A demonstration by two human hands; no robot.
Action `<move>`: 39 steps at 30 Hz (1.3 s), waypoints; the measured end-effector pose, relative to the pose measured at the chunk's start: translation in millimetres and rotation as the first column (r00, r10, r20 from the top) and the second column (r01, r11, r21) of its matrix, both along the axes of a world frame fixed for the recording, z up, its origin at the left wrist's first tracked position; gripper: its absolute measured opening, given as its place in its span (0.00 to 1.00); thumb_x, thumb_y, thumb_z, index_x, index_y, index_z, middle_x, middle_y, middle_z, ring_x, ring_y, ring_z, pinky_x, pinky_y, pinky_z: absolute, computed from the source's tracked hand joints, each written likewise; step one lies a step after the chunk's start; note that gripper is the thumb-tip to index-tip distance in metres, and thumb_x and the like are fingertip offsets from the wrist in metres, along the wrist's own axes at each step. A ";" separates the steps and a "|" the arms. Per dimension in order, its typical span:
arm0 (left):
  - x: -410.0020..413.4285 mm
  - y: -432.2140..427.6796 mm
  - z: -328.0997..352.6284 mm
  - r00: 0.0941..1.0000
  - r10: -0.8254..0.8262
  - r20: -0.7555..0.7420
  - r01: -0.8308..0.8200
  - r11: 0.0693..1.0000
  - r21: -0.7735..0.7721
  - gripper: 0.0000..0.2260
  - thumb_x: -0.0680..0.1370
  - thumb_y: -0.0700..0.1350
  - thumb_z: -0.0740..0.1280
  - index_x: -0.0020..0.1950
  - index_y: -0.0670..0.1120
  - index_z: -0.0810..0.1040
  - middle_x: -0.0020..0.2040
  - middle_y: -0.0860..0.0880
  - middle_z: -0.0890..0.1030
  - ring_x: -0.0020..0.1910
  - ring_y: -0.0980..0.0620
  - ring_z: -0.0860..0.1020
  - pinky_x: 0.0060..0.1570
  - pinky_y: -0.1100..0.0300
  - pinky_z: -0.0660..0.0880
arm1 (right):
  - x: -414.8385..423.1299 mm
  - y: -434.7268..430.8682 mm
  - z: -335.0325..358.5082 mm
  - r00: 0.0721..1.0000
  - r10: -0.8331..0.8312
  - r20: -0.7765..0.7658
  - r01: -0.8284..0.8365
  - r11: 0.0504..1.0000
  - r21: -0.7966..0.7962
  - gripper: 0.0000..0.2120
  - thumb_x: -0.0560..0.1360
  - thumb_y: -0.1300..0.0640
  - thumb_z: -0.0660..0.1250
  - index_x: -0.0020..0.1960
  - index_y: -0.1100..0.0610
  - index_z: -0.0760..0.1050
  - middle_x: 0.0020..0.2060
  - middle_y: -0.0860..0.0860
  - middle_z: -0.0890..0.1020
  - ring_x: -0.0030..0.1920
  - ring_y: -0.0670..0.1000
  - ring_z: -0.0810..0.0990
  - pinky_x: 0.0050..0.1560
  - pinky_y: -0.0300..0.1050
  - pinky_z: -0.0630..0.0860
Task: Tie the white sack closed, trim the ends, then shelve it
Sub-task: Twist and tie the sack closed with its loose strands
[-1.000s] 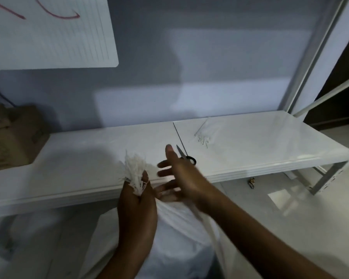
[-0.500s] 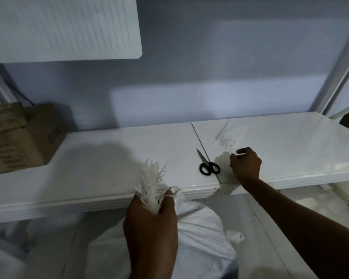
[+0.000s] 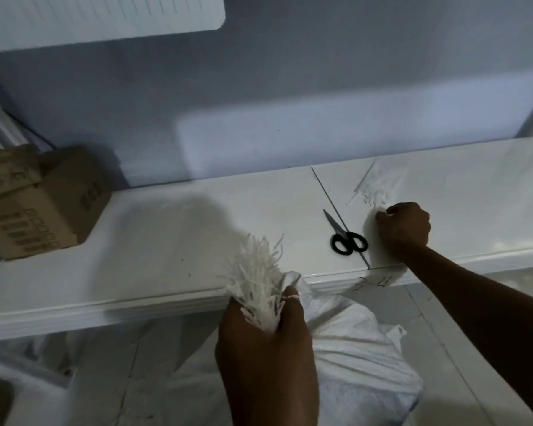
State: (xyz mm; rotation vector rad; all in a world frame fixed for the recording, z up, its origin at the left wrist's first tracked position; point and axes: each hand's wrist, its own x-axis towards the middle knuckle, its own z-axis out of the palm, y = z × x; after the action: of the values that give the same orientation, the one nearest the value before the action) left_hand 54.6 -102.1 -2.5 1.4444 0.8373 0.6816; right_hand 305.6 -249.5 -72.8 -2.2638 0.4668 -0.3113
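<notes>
The sack point(image 3: 345, 358) sits low in the centre of the frame, below the front edge of the shelf point(image 3: 166, 241), its mouth gathered into a frayed tuft that the left hand point(image 3: 268, 358) clamps in a closed fist. The right hand point(image 3: 403, 229) is out on the shelf at centre right, curled nearly shut at the edge of a small pile of white ties point(image 3: 374, 195); whether it has one pinched yet I cannot tell, since the fingertips are turned away. Scissors point(image 3: 346, 236) lie flat just left of that hand, untouched. So the tying step looks barely begun (the neck is only held, not bound). Next, I judge, the right hand must bring a single tie back to the neck and wrap it just above the left fist, without that fist slackening. A box point(image 3: 40, 204) sits at the left edge.
</notes>
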 end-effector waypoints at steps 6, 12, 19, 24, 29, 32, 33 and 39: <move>1.8 -1.2 -0.1 1.000 -0.016 -0.026 0.016 1.000 0.026 0.07 0.68 0.44 0.77 0.45 0.49 0.83 0.41 0.53 0.85 0.43 0.58 0.83 0.41 0.69 0.73 | 3.0 15.1 1.3 0.997 -0.063 -0.048 0.058 0.994 -0.097 0.10 0.75 0.62 0.63 0.52 0.66 0.78 0.52 0.65 0.81 0.53 0.67 0.80 0.51 0.56 0.77; 4.3 0.4 0.9 0.999 -0.051 -0.016 0.051 0.998 -0.032 0.05 0.71 0.46 0.75 0.46 0.52 0.83 0.40 0.57 0.85 0.41 0.64 0.83 0.38 0.73 0.72 | -4.4 14.9 1.1 0.996 -0.082 -0.030 0.079 0.994 -0.081 0.11 0.76 0.62 0.62 0.52 0.69 0.77 0.54 0.67 0.80 0.55 0.68 0.79 0.52 0.56 0.76; 4.6 5.3 7.4 0.997 -0.065 -0.033 0.065 0.998 -0.009 0.05 0.73 0.48 0.73 0.48 0.50 0.81 0.42 0.55 0.84 0.44 0.54 0.82 0.43 0.62 0.72 | -43.5 22.4 18.5 0.987 -0.162 -0.017 0.162 0.963 0.216 0.11 0.75 0.63 0.61 0.51 0.70 0.76 0.54 0.66 0.81 0.55 0.67 0.80 0.50 0.51 0.75; -4.3 9.9 16.3 0.994 -0.090 -0.063 0.089 0.996 -0.008 0.06 0.74 0.48 0.72 0.49 0.50 0.80 0.45 0.52 0.84 0.49 0.47 0.82 0.51 0.56 0.76 | -81.8 21.6 45.4 0.997 -0.021 -0.075 0.027 0.996 0.088 0.14 0.75 0.66 0.59 0.58 0.63 0.77 0.57 0.61 0.80 0.58 0.61 0.77 0.51 0.45 0.71; -18.8 11.3 24.7 0.989 -0.120 -0.082 0.122 0.992 0.014 0.12 0.75 0.50 0.70 0.56 0.48 0.80 0.51 0.48 0.84 0.52 0.43 0.81 0.53 0.53 0.77 | -148.8 17.5 81.4 0.988 0.155 0.023 -0.156 0.987 0.026 0.10 0.72 0.70 0.59 0.45 0.63 0.78 0.47 0.61 0.82 0.52 0.62 0.80 0.50 0.47 0.75; -31.8 7.7 28.8 0.983 -0.172 -0.063 0.174 0.984 0.026 0.09 0.75 0.51 0.70 0.53 0.50 0.80 0.49 0.50 0.85 0.52 0.45 0.82 0.56 0.50 0.78 | -186.3 6.8 101.8 0.956 0.242 0.165 -0.271 0.944 0.189 0.04 0.76 0.65 0.59 0.47 0.62 0.72 0.43 0.58 0.82 0.43 0.60 0.83 0.42 0.49 0.79; -36.9 6.4 29.8 0.981 -0.189 -0.051 0.191 0.981 0.024 0.08 0.75 0.51 0.71 0.52 0.51 0.80 0.48 0.51 0.85 0.52 0.46 0.82 0.56 0.50 0.78 | -201.4 3.1 108.5 0.938 0.299 0.173 -0.326 0.933 0.153 0.05 0.77 0.64 0.59 0.49 0.60 0.73 0.42 0.56 0.82 0.41 0.56 0.84 0.40 0.47 0.78; -75.5 -4.0 21.6 0.942 -0.332 0.044 0.331 0.943 0.028 0.05 0.74 0.51 0.73 0.41 0.57 0.78 0.39 0.61 0.83 0.41 0.67 0.79 0.43 0.66 0.72 | -271.9 -5.2 103.8 0.844 0.515 0.148 -0.525 0.850 0.038 0.10 0.78 0.61 0.63 0.42 0.52 0.81 0.30 0.49 0.84 0.30 0.41 0.83 0.36 0.32 0.76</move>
State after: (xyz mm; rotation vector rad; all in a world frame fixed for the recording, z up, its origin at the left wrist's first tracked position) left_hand -20.9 -106.1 19.1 1.5359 0.5315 0.4665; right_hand 33.7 -254.7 31.1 -2.1746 -0.2139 -0.1554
